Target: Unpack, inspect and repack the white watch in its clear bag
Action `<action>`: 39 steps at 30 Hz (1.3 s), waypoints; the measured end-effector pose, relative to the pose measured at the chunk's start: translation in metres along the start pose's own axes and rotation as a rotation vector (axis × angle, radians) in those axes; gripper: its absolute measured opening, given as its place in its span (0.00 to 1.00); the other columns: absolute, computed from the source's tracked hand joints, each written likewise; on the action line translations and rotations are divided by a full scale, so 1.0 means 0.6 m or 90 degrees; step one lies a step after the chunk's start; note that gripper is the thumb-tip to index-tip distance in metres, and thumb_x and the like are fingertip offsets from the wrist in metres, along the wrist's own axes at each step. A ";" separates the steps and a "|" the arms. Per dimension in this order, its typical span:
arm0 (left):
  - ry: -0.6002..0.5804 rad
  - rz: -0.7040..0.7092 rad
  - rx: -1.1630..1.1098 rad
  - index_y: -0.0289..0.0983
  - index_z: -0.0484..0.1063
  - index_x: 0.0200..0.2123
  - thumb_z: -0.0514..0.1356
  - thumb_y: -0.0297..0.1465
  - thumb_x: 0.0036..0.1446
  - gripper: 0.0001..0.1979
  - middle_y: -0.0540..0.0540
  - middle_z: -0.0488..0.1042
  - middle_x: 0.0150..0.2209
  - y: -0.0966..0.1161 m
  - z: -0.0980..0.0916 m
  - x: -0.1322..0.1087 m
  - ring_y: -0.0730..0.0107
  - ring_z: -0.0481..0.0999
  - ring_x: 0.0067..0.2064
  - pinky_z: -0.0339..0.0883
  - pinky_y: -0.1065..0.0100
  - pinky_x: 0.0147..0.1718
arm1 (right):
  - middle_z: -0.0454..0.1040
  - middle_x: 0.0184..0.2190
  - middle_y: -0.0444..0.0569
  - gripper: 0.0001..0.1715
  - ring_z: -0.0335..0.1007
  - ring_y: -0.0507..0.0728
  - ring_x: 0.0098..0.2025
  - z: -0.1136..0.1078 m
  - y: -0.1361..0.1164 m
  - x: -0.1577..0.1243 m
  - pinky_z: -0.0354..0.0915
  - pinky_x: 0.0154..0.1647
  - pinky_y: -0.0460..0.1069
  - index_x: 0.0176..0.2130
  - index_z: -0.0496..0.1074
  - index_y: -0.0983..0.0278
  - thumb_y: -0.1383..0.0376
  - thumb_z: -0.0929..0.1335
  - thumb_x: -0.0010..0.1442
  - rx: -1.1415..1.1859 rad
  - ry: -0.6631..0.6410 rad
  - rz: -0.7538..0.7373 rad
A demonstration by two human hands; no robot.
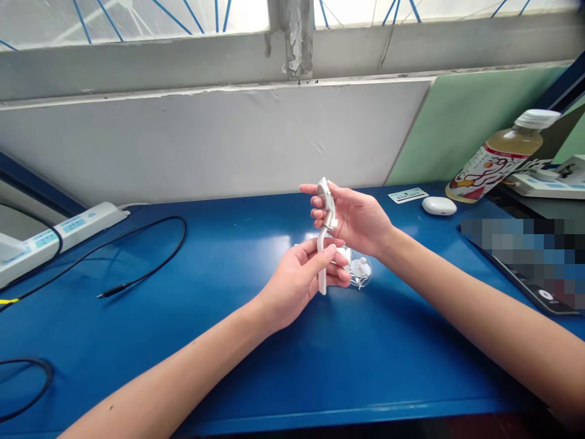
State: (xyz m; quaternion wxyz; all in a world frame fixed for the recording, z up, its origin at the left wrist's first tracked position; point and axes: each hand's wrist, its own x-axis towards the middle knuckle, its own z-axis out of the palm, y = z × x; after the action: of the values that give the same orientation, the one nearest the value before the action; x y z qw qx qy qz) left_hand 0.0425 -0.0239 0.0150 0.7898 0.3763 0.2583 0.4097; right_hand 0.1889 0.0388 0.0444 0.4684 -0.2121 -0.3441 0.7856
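The surface (228, 353) spreads beneath both grips, with a bottle (500, 158) standing well to their right. The left grip (290, 283) is closed around the straight lower part of a white handle (321, 238), thumb against fingers; the right grip (359, 216), just above it, holds the bent upper end with its fingers curled at the side. So the handle is upright between the two, raised off the surface.

It looks like hard plastic: probably light, stiff and a little slippery. The straight shaft in the left grip seems the surest hold; the bend offers the right grip a stop against sliding. Partly behind the left grip lies a clear packet (369, 271), likely thin and easily dented. The small tab (334, 224) beside the right grip's palm looks the likeliest to snap, so pressure there is best avoided.
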 end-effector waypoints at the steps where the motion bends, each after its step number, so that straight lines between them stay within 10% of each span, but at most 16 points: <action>1: -0.001 -0.004 0.000 0.29 0.74 0.45 0.61 0.31 0.65 0.10 0.46 0.76 0.33 0.000 0.000 0.000 0.71 0.78 0.31 0.73 0.68 0.36 | 0.74 0.26 0.43 0.13 0.72 0.49 0.28 -0.002 0.002 0.001 0.71 0.31 0.42 0.43 0.77 0.68 0.64 0.65 0.65 -0.011 0.014 -0.027; 10: -0.082 -0.080 0.007 0.27 0.74 0.45 0.53 0.33 0.71 0.15 0.36 0.80 0.37 0.003 -0.002 -0.001 0.63 0.82 0.35 0.75 0.63 0.39 | 0.81 0.44 0.50 0.15 0.76 0.57 0.50 -0.005 0.007 -0.005 0.68 0.57 0.51 0.46 0.78 0.63 0.61 0.65 0.66 -0.092 -0.160 0.036; 21: -0.057 -0.068 -0.003 0.28 0.74 0.48 0.57 0.29 0.68 0.11 0.35 0.82 0.40 0.003 -0.003 0.001 0.62 0.83 0.38 0.74 0.62 0.42 | 0.75 0.33 0.46 0.19 0.70 0.50 0.29 -0.005 -0.005 0.000 0.70 0.31 0.45 0.49 0.74 0.66 0.62 0.60 0.69 0.019 -0.112 0.066; 27: -0.098 -0.071 -0.034 0.28 0.74 0.49 0.58 0.38 0.66 0.18 0.35 0.81 0.39 0.011 0.000 -0.004 0.58 0.82 0.39 0.72 0.59 0.44 | 0.70 0.28 0.47 0.28 0.63 0.52 0.26 0.001 -0.013 -0.002 0.69 0.30 0.48 0.49 0.73 0.72 0.60 0.54 0.66 0.060 -0.094 0.035; 39: 0.022 0.004 -0.057 0.30 0.74 0.53 0.58 0.44 0.65 0.24 0.33 0.75 0.54 0.027 0.003 -0.004 0.47 0.74 0.56 0.65 0.54 0.56 | 0.73 0.27 0.41 0.07 0.74 0.50 0.33 -0.005 -0.014 0.000 0.71 0.40 0.45 0.33 0.73 0.62 0.64 0.74 0.56 -0.011 0.037 -0.173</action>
State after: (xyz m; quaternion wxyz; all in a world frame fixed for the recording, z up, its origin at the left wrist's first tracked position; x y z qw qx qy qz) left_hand 0.0350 -0.0207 0.0292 0.7997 0.3344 0.2524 0.4299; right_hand 0.1960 0.0426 0.0485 0.5781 -0.1901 -0.3629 0.7057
